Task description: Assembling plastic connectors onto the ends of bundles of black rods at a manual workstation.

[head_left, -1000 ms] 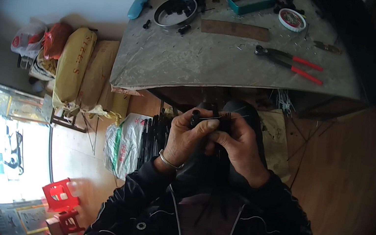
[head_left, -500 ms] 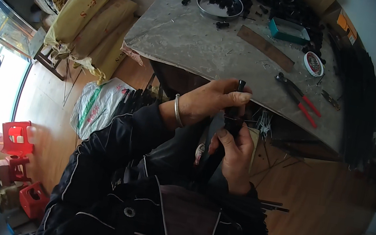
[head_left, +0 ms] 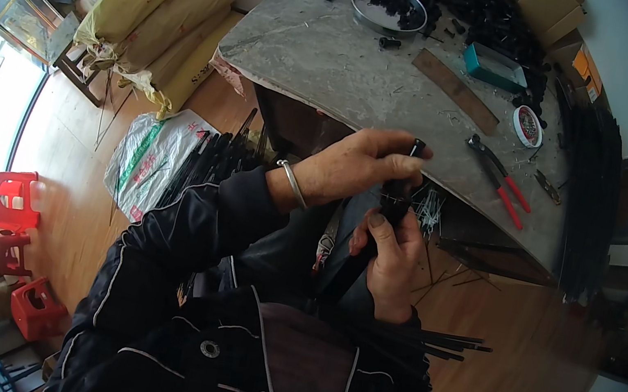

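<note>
Both hands are closed on a black rod-like piece [head_left: 393, 208] held upright just off the table's front edge. My left hand [head_left: 348, 167], with a silver bangle at the wrist, grips its upper part; a flared black peg-like end [head_left: 418, 147] pokes out beside the thumb. Below it, my right hand [head_left: 394, 263] pinches the lower part between thumb and fingers. Thin pale wire-like lines show between the hands. A dark length seems to run on down toward my lap, but where it joins is hidden by my fingers.
The grey table [head_left: 310, 71] holds a round metal tray [head_left: 352, 3], a pile of black peg-like parts [head_left: 485, 17], a teal box [head_left: 469, 60], a flat brown bar [head_left: 456, 93], a small tub [head_left: 535, 142] and red-handled pliers [head_left: 509, 204]. Black rods [head_left: 211, 162] lie at left; others [head_left: 455, 344] at right.
The whole view has shifted, with the table lying slightly further right. Both hands keep their hold on the black piece, their grip almost the same.
</note>
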Demonstrator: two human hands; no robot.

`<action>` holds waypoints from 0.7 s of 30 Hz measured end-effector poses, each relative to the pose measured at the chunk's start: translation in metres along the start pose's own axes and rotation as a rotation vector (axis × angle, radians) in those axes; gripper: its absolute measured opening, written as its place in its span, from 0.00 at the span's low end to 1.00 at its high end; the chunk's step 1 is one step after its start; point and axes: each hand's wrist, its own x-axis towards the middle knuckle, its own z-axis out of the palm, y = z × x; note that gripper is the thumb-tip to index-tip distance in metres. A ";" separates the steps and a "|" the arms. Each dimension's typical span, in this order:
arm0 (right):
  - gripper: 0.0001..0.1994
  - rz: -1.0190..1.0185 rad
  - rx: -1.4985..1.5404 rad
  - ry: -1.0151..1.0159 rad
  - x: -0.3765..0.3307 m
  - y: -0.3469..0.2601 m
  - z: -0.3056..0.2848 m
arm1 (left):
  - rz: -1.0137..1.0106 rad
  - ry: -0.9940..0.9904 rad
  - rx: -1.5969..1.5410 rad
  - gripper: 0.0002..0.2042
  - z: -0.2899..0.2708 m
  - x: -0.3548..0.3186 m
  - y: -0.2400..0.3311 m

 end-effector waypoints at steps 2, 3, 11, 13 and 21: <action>0.08 -0.006 -0.018 0.002 0.000 0.000 0.001 | 0.025 -0.005 0.058 0.20 0.002 0.002 -0.001; 0.08 -0.011 -0.019 0.000 0.002 0.002 0.001 | 0.001 -0.001 0.144 0.21 0.000 0.004 -0.001; 0.07 0.041 0.030 -0.018 0.001 0.000 -0.003 | -0.047 -0.055 -0.112 0.23 -0.010 0.003 0.000; 0.07 0.042 0.056 -0.005 0.002 0.002 -0.004 | -0.045 -0.071 -0.133 0.23 -0.012 0.003 -0.001; 0.07 0.024 0.064 -0.014 0.003 0.004 -0.007 | -0.033 -0.119 -0.183 0.22 -0.013 0.001 -0.003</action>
